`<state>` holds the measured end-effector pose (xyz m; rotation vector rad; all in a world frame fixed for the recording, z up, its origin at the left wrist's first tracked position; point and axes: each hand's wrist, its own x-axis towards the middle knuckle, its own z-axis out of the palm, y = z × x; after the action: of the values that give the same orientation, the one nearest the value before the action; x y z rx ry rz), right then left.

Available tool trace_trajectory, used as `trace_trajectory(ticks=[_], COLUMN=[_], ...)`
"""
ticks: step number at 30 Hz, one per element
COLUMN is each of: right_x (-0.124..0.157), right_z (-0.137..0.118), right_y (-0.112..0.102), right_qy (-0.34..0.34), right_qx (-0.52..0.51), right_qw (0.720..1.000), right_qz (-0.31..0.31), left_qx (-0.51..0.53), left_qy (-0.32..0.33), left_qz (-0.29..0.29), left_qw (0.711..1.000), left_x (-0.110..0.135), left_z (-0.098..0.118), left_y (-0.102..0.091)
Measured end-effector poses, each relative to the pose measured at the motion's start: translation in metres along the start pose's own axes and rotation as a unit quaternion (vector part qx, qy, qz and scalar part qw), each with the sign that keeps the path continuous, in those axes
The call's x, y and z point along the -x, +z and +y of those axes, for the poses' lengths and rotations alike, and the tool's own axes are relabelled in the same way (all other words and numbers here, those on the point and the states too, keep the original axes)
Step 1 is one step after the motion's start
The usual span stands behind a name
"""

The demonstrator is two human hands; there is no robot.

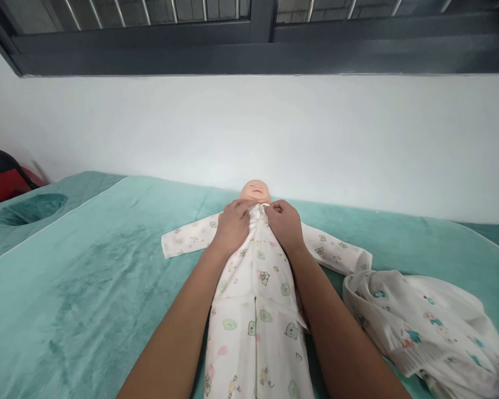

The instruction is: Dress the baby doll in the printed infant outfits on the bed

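Observation:
A baby doll (255, 190) lies on its back on a teal blanket (87, 288), head toward the wall. It wears a white printed onesie (258, 288) with sleeves spread to both sides. My left hand (233, 224) and my right hand (286, 224) rest on the doll's chest just below the chin. Both have their fingers curled and pinching the onesie's collar edges, which meet at the middle. My forearms run down either side of the doll's body.
A second crumpled white printed garment (424, 324) lies on the blanket at the right. A white wall and a dark window frame (249, 50) stand behind. A red and black object (2, 180) sits at the far left.

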<state>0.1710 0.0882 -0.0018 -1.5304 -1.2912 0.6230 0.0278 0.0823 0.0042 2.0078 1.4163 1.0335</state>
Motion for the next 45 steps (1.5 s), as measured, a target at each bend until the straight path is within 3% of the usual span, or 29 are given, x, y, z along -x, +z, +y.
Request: trace_trajectory(ticks=[5,12,18,22,27,36,45], right_x=[0.02,0.054,0.069,0.063,0.058,0.052,0.05], right_z=[-0.003,-0.013,-0.02,-0.021,-0.018,-0.01,-0.011], right_y=[-0.007,-0.013,-0.011,-0.01,-0.012,-0.021,-0.018], right_qy=[0.012,0.02,-0.067,-0.09,-0.087,-0.023,-0.016], right_qx=[-0.07,-0.059,0.1,0.164,0.105,-0.061,-0.035], right_qw=[0.994,0.993,0.993,0.981,0.989,0.992,0.996], right_qz=[0.08,0.101,-0.02,-0.046,-0.062,-0.105,-0.076], left_qx=[0.012,0.021,0.041,0.033,0.027,0.021,0.05], left_qy=[0.031,0.051,0.077,0.08,0.06,0.072,0.044], left_qz=[0.035,0.02,0.022,0.02,0.007,0.016,-0.004], left_qw=[0.999,0.998,0.996,0.996,0.998,0.997,0.998], left_x=[0.011,0.042,0.041,0.039,0.041,0.04,0.04], left_z=[0.004,0.003,-0.004,-0.005,-0.003,-0.002,0.002], left_y=[0.0,-0.004,-0.004,-0.003,-0.005,-0.004,-0.007])
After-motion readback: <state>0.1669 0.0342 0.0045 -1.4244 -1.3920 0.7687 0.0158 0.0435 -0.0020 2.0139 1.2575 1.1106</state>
